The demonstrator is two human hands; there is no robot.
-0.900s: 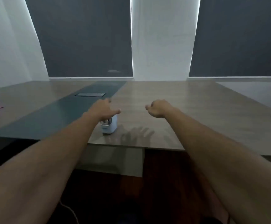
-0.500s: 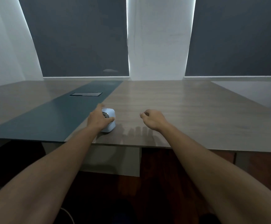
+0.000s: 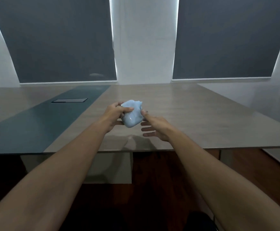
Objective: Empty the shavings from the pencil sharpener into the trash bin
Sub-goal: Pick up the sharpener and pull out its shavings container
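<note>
Above the table, pale blue sharpener tilted, left hand clamped on it, right hand spread beside.

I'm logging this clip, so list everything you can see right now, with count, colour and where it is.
pencil sharpener: one, pale blue, held above the table, tilted
table: one, grey wood grain with a dark teal strip on its left part, spans the middle of the view
cable hatch: one, dark, set into the teal strip
window blinds: two, dark grey, on the far wall
floor: dark reddish brown, under the table
left hand: one, gripping the sharpener
right hand: one, fingers spread, touching the sharpener's right side
</note>
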